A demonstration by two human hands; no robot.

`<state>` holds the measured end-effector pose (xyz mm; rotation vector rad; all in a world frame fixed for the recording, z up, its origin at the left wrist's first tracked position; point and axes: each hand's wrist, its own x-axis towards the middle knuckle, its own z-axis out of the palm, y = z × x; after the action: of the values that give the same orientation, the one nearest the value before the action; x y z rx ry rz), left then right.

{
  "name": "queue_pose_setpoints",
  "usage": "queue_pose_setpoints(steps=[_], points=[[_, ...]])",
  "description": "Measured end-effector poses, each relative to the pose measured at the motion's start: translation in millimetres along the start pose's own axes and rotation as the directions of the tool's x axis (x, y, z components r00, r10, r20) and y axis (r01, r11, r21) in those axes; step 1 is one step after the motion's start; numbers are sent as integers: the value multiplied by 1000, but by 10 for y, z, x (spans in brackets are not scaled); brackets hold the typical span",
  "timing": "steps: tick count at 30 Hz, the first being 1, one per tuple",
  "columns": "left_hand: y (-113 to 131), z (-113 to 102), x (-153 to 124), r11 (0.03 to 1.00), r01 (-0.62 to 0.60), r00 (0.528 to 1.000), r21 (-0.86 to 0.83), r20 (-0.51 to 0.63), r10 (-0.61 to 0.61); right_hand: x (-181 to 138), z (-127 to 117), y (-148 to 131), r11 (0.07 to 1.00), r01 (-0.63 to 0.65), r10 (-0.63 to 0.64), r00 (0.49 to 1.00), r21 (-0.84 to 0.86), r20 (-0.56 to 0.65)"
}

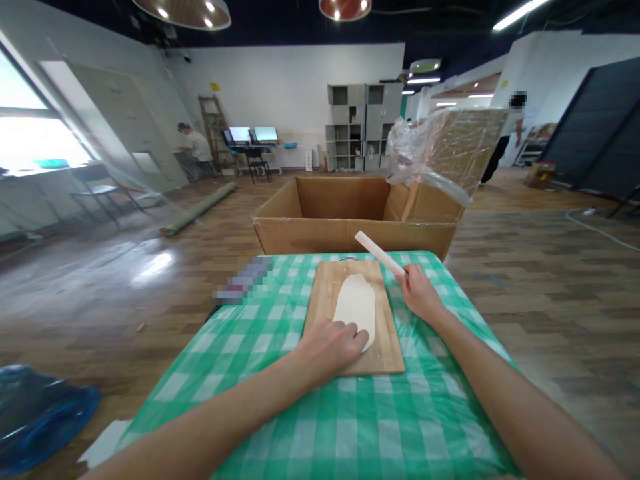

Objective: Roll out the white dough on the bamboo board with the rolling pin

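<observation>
A flat, oblong sheet of dough (356, 300) lies on a wooden cutting board (321, 283), its length pointing away from me. My left hand (336, 347) rests at the near end of the dough with its fingers curled down onto it; the fingertips are partly hidden. Off the board's right side, my right hand (421, 290) is closed around one end of a long, narrow, pale strip (379, 253). This strip looks flat and stiff, like a blade or ruler, and slants up and left above the board's far right corner, apart from the dough.
A green-and-white checked cloth (280, 427) covers the table. At its far left corner lies a blurred, dark, flat object (243, 280). Beyond the table stands a large open cardboard box (310, 235). Blue plastic (45, 420) lies at lower left. Two people are farther back.
</observation>
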<state>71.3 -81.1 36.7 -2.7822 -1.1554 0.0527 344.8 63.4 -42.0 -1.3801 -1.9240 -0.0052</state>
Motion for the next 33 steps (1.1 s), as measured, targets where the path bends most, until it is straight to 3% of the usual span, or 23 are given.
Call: queue_pose_setpoints(steps=[3, 7, 10, 12, 15, 17, 20, 24, 29, 33], points=[[110, -75, 38, 998, 27, 999, -51, -21, -29, 11, -10, -9, 1000, 8, -8, 1000, -2, -3], [192, -301, -92, 975, -55, 997, -213, 39, 65, 8, -17, -20, 1000, 24, -24, 1000, -5, 8], [41, -426, -190, 881, -68, 992, -468, 63, 110, -10, -17, -34, 1000, 20, -20, 1000, 0, 23], [-193, -429, -131, 823, 16, 999, -567, 39, 7, -19, -17, -43, 1000, 10, -10, 1000, 7, 29], [-641, -304, 184, 820, 224, 950, -527, -68, -304, -18, -19, -55, 1000, -4, 4, 999, 16, 33], [-908, -180, 482, 825, 303, 931, -477, -39, -364, -12, -27, -64, 1000, -4, 3, 999, 19, 33], [-1152, -30, 911, 821, 343, 928, -456, 27, -372, -4, -51, -77, 1000, 11, -12, 999, 15, 31], [-1240, 55, 1277, 811, 390, 921, -436, 161, -356, -7, -74, -85, 1000, 25, -25, 999, 7, 23], [-1269, 49, 1376, 831, 339, 936, -441, 247, -251, -21, -67, -83, 1000, 20, -20, 999, 15, 31], [-1281, -6, 1272, 844, 277, 960, -459, 172, -222, -15, -59, -69, 1000, 17, -18, 999, 26, 37]])
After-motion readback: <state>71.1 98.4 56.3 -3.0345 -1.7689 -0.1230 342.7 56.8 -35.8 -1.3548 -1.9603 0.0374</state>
